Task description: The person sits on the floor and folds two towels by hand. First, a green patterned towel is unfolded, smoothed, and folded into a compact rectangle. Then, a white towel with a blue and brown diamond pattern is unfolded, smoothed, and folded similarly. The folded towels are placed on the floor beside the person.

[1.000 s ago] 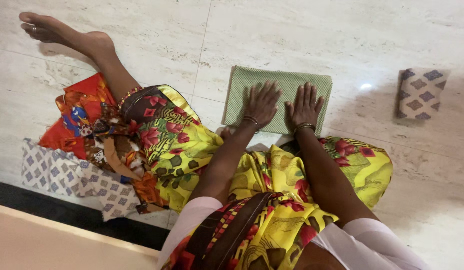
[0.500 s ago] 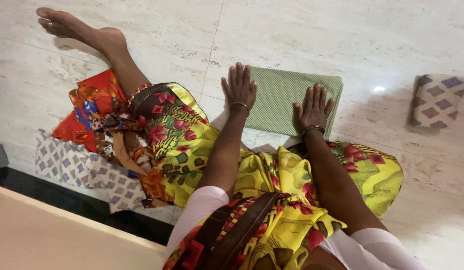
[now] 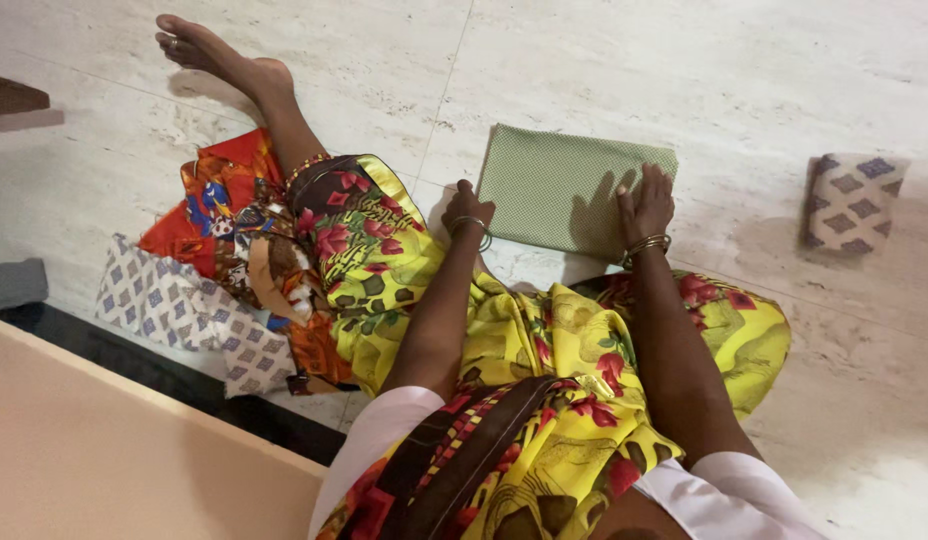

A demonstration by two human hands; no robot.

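Note:
A folded green dotted cloth (image 3: 554, 185) lies on the pale marble floor (image 3: 684, 70) in front of my crossed legs. My left hand (image 3: 469, 208) sits at the cloth's left edge with its fingers curled onto that edge. At the near right part of the cloth, my right hand (image 3: 644, 200) has its fingers bent over the fabric, gripping it. A shadow shows on the cloth beside that hand. Both wrists wear bangles.
A folded beige cloth with blue diamonds (image 3: 852, 203) lies to the right. At my left is a pile of cloths: a red-orange printed one (image 3: 209, 195) and a white one with blue diamonds (image 3: 179, 310). My left foot (image 3: 219, 55) stretches out ahead. A dark ledge (image 3: 184, 385) runs behind.
My left hand slid from flat on the cloth's far left corner back to its left edge and curled. My right hand went from flat to gripping. The view shifted slightly.

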